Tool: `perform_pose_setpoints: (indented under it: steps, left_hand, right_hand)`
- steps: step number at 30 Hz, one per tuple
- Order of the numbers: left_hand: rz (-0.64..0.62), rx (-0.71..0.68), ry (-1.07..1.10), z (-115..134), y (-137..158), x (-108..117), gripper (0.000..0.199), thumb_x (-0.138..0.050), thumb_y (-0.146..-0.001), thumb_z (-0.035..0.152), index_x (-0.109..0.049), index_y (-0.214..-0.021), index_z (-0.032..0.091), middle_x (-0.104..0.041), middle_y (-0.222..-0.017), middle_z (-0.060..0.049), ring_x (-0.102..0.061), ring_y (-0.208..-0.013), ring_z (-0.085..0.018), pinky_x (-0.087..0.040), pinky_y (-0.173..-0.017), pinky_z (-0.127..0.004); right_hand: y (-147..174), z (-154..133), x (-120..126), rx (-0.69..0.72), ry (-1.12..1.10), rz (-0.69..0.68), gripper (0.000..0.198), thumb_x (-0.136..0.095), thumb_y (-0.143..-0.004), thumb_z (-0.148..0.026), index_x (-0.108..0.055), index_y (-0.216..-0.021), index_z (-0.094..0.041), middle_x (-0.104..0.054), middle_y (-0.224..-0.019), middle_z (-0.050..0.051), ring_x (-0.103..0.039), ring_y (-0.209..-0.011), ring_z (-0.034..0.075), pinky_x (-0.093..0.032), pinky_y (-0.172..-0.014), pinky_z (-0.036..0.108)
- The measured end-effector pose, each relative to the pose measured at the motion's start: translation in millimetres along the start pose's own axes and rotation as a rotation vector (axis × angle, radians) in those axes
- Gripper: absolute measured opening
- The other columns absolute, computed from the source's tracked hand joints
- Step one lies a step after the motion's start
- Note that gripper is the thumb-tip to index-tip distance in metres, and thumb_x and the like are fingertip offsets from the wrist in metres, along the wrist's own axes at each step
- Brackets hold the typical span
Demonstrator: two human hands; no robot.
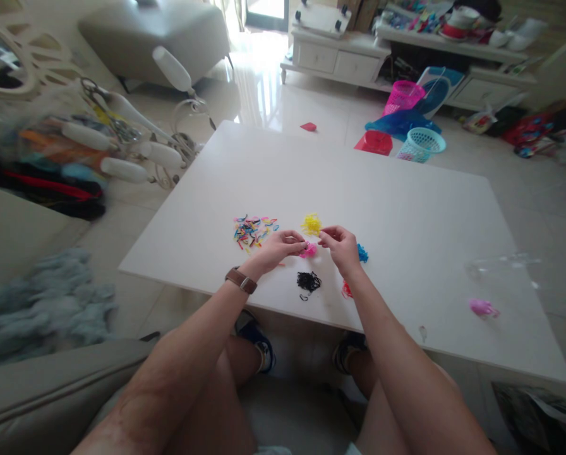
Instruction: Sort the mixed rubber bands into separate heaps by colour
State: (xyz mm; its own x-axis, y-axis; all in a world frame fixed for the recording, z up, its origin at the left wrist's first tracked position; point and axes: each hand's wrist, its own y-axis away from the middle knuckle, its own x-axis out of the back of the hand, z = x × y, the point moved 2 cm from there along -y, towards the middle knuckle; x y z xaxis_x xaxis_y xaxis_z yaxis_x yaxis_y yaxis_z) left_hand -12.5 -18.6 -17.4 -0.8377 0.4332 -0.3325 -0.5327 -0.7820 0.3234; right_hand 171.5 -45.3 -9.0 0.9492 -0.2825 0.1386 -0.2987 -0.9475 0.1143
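Note:
Small rubber bands lie on the white table in piles. My left hand (pixel 285 245) is closed in a pinch over the pink rubber bands (pixel 310 251); a tiny dark spot shows at its fingertips, too small to name. My right hand (pixel 338 244) is also pinched, its fingertips beside the yellow rubber bands (pixel 311 224); anything between them is hidden. The mixed-colour rubber bands (pixel 251 232) are left of my hands. Nearer me are black rubber bands (pixel 307 281). My right hand and forearm partly cover blue rubber bands (pixel 363 253) and red rubber bands (pixel 347 289).
On the right of the white table (pixel 415 221) are a pink item (pixel 482 308) and a blurred clear object (pixel 501 264). Beyond its far edge stand a red container (pixel 376 143) and a turquoise basket (pixel 421 145). A white lamp (pixel 162 153) stands at the left.

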Motion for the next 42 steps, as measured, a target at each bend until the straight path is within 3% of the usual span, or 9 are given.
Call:
perform_pose_setpoints:
  steps: [5, 13, 19, 22, 27, 30, 33, 37, 42]
  left_hand:
    - [-0.028, -0.004, -0.024, 2, 2, -2, 0.026, -0.083, -0.072, 0.028, -0.068, -0.087, 0.012, -0.075, -0.087, -0.009, -0.069, -0.08, -0.015, -0.053, -0.08, -0.03]
    - [-0.255, -0.023, -0.591, -6, 6, -8, 0.009, -0.073, -0.074, 0.022, -0.077, -0.08, 0.016, -0.072, -0.071, -0.004, -0.062, -0.057, -0.014, -0.048, -0.056, -0.025]
    - [-0.323, -0.179, -0.866, -13, 11, -21, 0.008, -0.075, -0.071, 0.021, -0.081, -0.077, 0.021, -0.069, -0.064, -0.002, -0.056, -0.055, -0.013, -0.043, -0.058, -0.026]
    - [-0.353, -0.183, -0.921, -9, 13, -21, 0.015, -0.075, -0.07, 0.021, -0.082, -0.083, 0.023, -0.068, -0.063, -0.001, -0.054, -0.054, -0.013, -0.041, -0.057, -0.026]
    - [-0.217, -0.105, -0.844, 11, 10, 6, 0.018, -0.067, -0.077, 0.026, -0.079, -0.085, 0.017, -0.068, -0.063, -0.003, -0.058, -0.056, -0.014, -0.041, -0.055, -0.025]
    - [-0.005, -0.083, -0.767, 22, 7, 34, 0.02, -0.063, -0.079, 0.029, -0.076, -0.084, 0.015, -0.07, -0.068, -0.005, -0.061, -0.059, -0.015, -0.043, -0.056, -0.024]
    - [0.152, -0.054, -0.85, 24, 8, 54, 0.016, -0.062, -0.078, 0.026, -0.074, -0.081, 0.015, -0.068, -0.066, -0.005, -0.061, -0.059, -0.016, -0.043, -0.057, -0.026]
    - [0.077, -0.047, -1.005, 16, 10, 52, 0.006, -0.072, -0.066, 0.019, -0.072, -0.072, 0.017, -0.067, -0.068, -0.005, -0.058, -0.061, -0.018, -0.043, -0.061, -0.028]
    - [0.029, -0.149, -1.07, 8, 12, 38, 0.029, -0.079, -0.055, 0.016, -0.071, -0.082, 0.019, -0.066, -0.079, -0.004, -0.055, -0.065, -0.016, -0.042, -0.063, -0.027]
  right_hand:
    - [6, -7, -7, 0.001, -0.017, -0.209, 0.028, -0.074, -0.073, -0.045, -0.068, -0.076, -0.017, -0.069, -0.07, 0.002, -0.066, -0.065, 0.015, -0.054, -0.066, 0.029]
    - [2, -5, 2, -0.027, 0.081, -0.159, 0.025, -0.067, -0.076, -0.042, -0.066, -0.075, -0.018, -0.069, -0.07, 0.003, -0.062, -0.06, 0.014, -0.049, -0.059, 0.026]
    - [5, -6, 0, 0.002, 0.094, -0.185, 0.023, -0.068, -0.076, -0.04, -0.067, -0.075, -0.017, -0.07, -0.071, 0.003, -0.061, -0.061, 0.014, -0.048, -0.06, 0.027]
    - [5, -6, 0, 0.003, 0.091, -0.185, 0.023, -0.068, -0.076, -0.04, -0.067, -0.075, -0.017, -0.069, -0.069, 0.003, -0.061, -0.06, 0.014, -0.047, -0.06, 0.026]
    - [5, -5, 4, -0.001, 0.155, -0.17, 0.021, -0.065, -0.076, -0.039, -0.067, -0.074, -0.018, -0.07, -0.071, 0.003, -0.061, -0.059, 0.015, -0.046, -0.06, 0.027]
    - [6, -5, 9, 0.004, 0.383, -0.199, 0.016, -0.062, -0.077, -0.033, -0.067, -0.072, -0.019, -0.069, -0.068, 0.003, -0.06, -0.06, 0.015, -0.043, -0.058, 0.027]
    - [11, -6, 10, 0.026, 0.629, -0.322, 0.017, -0.059, -0.079, -0.028, -0.067, -0.066, -0.019, -0.067, -0.061, 0.002, -0.059, -0.059, 0.016, -0.04, -0.059, 0.027]
    - [20, -2, 6, 0.03, 0.749, -0.547, 0.029, -0.057, -0.082, -0.031, -0.062, -0.056, -0.019, -0.063, -0.054, 0.001, -0.053, -0.053, 0.014, -0.033, -0.054, 0.026]
    - [29, 4, -1, 0.042, 0.706, -0.687, 0.036, -0.058, -0.082, -0.034, -0.055, -0.05, -0.018, -0.056, -0.049, -0.001, -0.044, -0.048, 0.011, -0.026, -0.049, 0.026]
